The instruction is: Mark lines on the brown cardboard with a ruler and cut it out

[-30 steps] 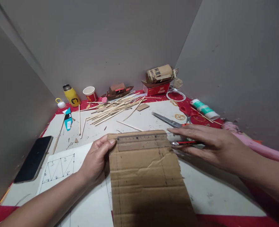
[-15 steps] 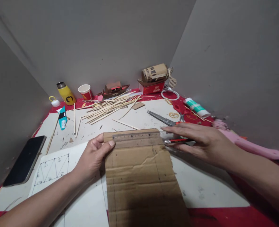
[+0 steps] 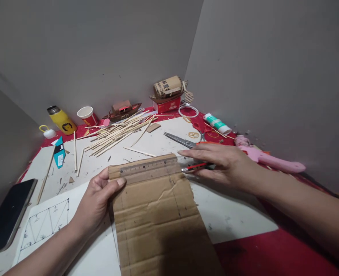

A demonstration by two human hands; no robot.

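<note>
A strip of brown cardboard (image 3: 154,214) with pencilled lines extends from the picture's bottom edge. Across its far end lies a clear plastic ruler (image 3: 146,170). My left hand (image 3: 100,193) is closed on the left edge, its thumb pressing the ruler's end against the cardboard and its fingers behind. My right hand (image 3: 218,161) is at the ruler's right end, fingers stretched along it. Between those fingers sits a red and black pen (image 3: 196,166), its silver tip near the cardboard's right edge. Just beyond that hand lie large scissors (image 3: 180,140), their handles partly hidden.
Thin wooden sticks (image 3: 120,132) are heaped behind the cardboard. A phone (image 3: 10,216) and a sheet with a truss drawing (image 3: 47,222) lie left. Along the back stand a yellow bottle (image 3: 62,120), a paper cup (image 3: 87,116) and model boats (image 3: 126,109). A pink glue gun (image 3: 268,157) lies right.
The whole view has swung to the right, so everything sits further left in the picture. Both hands keep their places on the ruler and cardboard, which look slightly more tilted.
</note>
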